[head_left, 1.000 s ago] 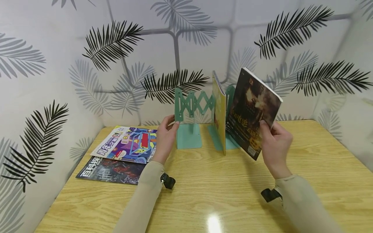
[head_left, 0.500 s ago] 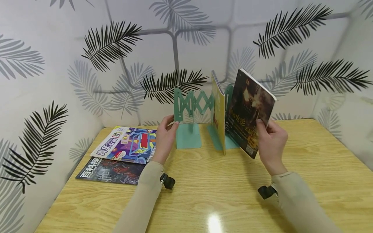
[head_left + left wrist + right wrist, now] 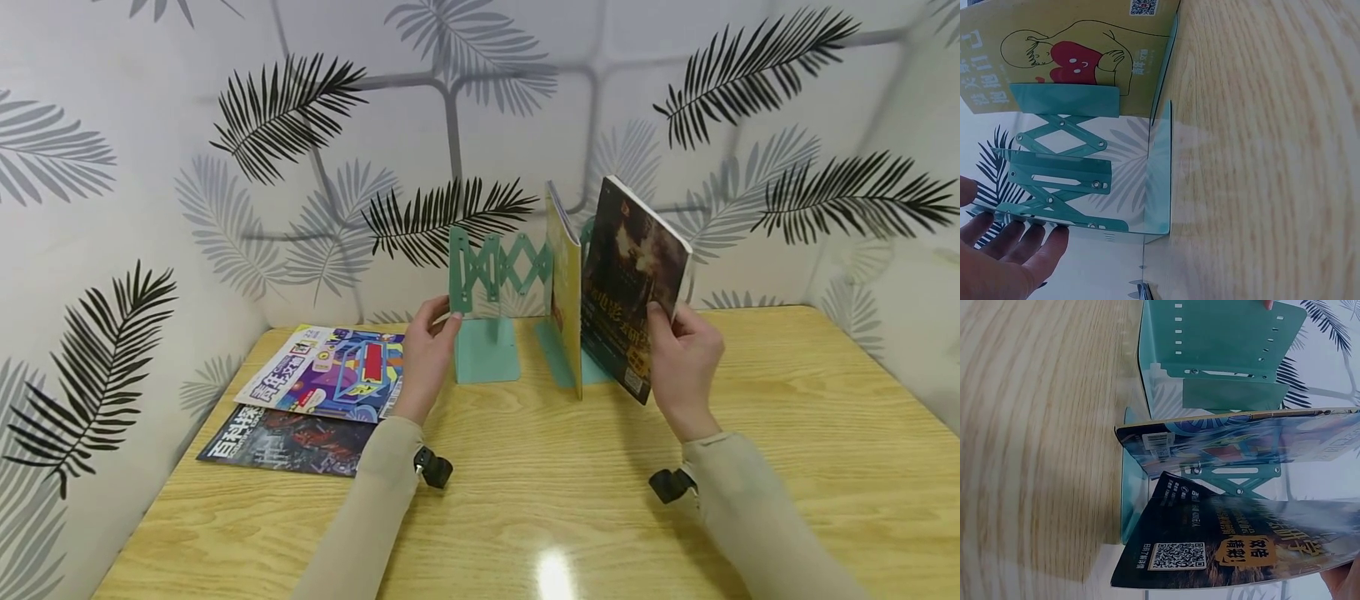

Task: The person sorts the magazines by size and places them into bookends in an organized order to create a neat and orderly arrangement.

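Note:
In the head view, my left hand holds the left end plate of a green expandable metal bookend. The left wrist view shows the fingers along one side of that plate and the thumb on the other. A yellow-covered magazine stands upright in the bookend's right part. To its right, my right hand pinches a dark magazine, thumb on the cover, fingers behind. This dark magazine leans to the right, and in the right wrist view its lower corner overlaps the bookend's base.
Two magazines lie overlapped on the left of the wooden table: a purple colourful one on top of a dark one. Behind the bookend rises a wall with a feather pattern.
My right hand has moved left with the dark magazine, bringing it closer to the yellow-covered one. The left hand stays at the bookend's left end.

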